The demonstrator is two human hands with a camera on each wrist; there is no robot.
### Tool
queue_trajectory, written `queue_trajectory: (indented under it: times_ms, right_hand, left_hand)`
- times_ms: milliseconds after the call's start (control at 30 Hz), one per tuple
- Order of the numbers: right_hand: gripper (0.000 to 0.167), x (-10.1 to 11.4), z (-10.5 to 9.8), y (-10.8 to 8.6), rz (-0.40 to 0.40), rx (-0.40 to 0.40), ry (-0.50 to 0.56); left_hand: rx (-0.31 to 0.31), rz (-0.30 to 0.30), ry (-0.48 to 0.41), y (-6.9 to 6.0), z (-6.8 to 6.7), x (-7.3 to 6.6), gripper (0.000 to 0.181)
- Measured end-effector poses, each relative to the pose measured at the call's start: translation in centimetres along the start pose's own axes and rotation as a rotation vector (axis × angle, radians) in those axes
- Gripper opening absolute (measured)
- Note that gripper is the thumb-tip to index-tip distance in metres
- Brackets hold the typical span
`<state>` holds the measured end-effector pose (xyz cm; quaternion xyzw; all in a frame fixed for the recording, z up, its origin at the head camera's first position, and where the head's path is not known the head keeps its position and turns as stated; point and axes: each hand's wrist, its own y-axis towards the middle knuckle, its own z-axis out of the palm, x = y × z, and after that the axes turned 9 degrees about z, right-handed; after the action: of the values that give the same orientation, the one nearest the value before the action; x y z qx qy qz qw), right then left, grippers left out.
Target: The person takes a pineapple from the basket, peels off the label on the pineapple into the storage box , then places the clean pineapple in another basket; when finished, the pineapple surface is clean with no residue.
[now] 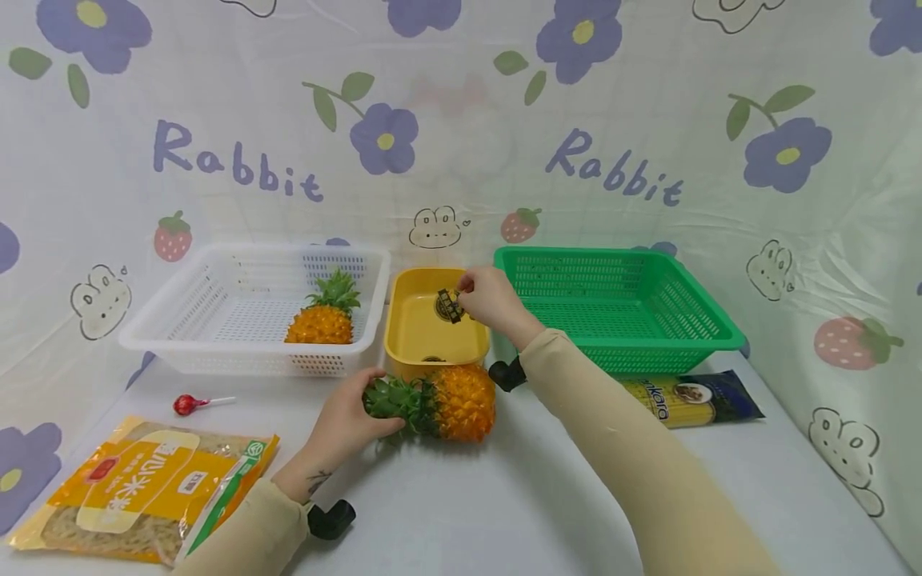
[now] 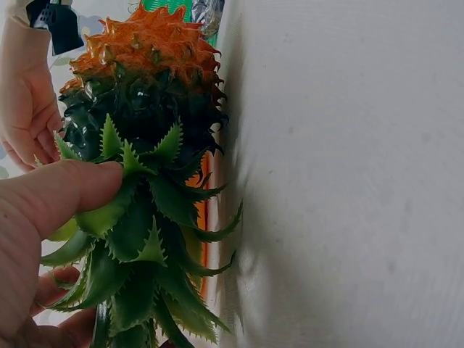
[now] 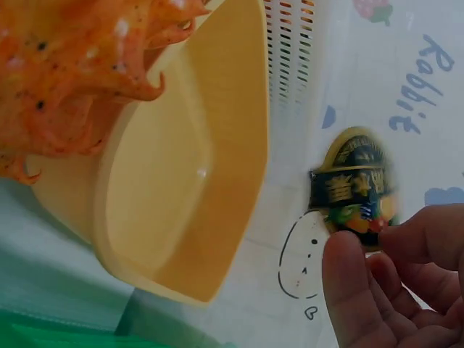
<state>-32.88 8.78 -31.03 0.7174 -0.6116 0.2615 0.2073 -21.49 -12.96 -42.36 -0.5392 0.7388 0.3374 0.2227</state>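
My left hand (image 1: 349, 420) grips a toy-like orange pineapple (image 1: 464, 404) by its green leafy crown (image 2: 148, 239). The pineapple lies on its side in front of the yellow basin (image 1: 439, 332), crown to the left. In the left wrist view, the thumb presses on the leaves, while other fingers are partly hidden behind them. My right hand (image 1: 497, 300) pinches a small black-and-gold label (image 3: 355, 192) with fruit pictures and characters between thumb and forefinger. It holds the label over the basin's far right part in the head view.
A white basket (image 1: 252, 348) at left holds another pineapple (image 1: 320, 324). At right stands a green basket (image 1: 627, 352), with a spaghetti pack (image 1: 684, 400) before it. A red lollipop (image 1: 186, 404) and an orange noodle bag (image 1: 147, 492) lie at front left.
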Motion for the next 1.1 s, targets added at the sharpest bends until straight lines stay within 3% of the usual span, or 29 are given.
queue_trajectory:
  times_ms: [233,633,900,1100]
  right_hand:
    - [0.024,0.1,0.0,0.5,0.006,-0.063,0.029]
    - [0.025,-0.4,-1.4,-1.0,0.09,-0.066,0.192]
    - [0.032,-1.2,-2.9,-3.3,0.167,-0.082,0.459]
    - [0.034,-3.6,-4.1,-5.1,0.199,-0.179,0.63]
  left_hand:
    - [-0.008,0.011,0.003,0.1,0.2,0.2,0.074]
    - [-0.003,0.016,0.005,0.0,0.1,0.2,0.074]
    - [0.006,0.01,-0.007,0.0,0.0,-0.1,0.075]
    - [0.011,0.005,-0.009,0.0,-0.1,-0.2,0.075]
